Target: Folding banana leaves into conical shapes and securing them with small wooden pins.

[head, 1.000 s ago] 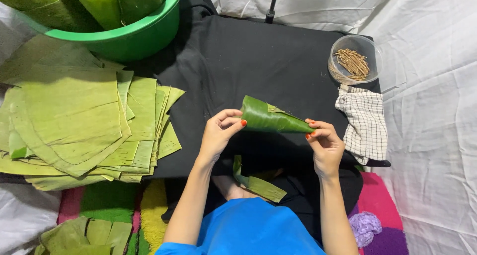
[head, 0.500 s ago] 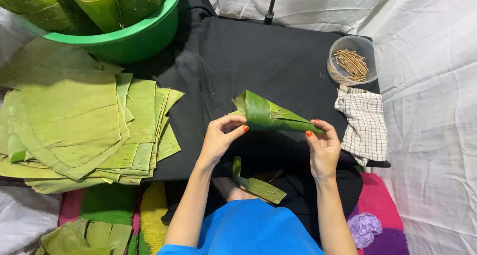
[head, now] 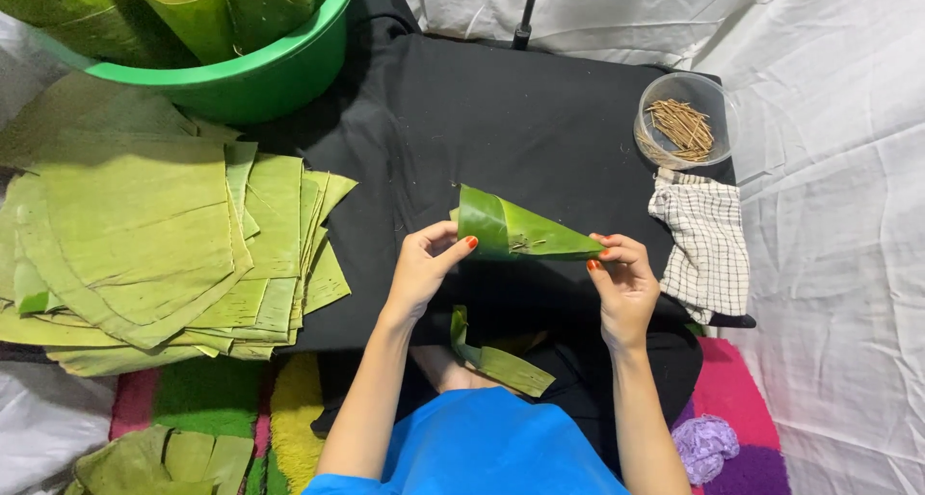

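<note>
Counts on the black cloth

One leaf cone [head: 520,231], one green tub [head: 252,71], one bowl [head: 686,121] of sticks, one checked cloth [head: 708,244], two hands.

Both forearms are bare from the elbow down, with no sleeves, watch, bracelets or rings in sight. The left hand [head: 424,264] and the right hand [head: 624,281] have short nails painted a bright orange-red, seen on the thumbs and fingertips. At the bottom edge a plain, bright blue top [head: 482,447] covers the body, smooth and without print. Dark clothing [head: 578,370] shows below it over the lap.
</note>
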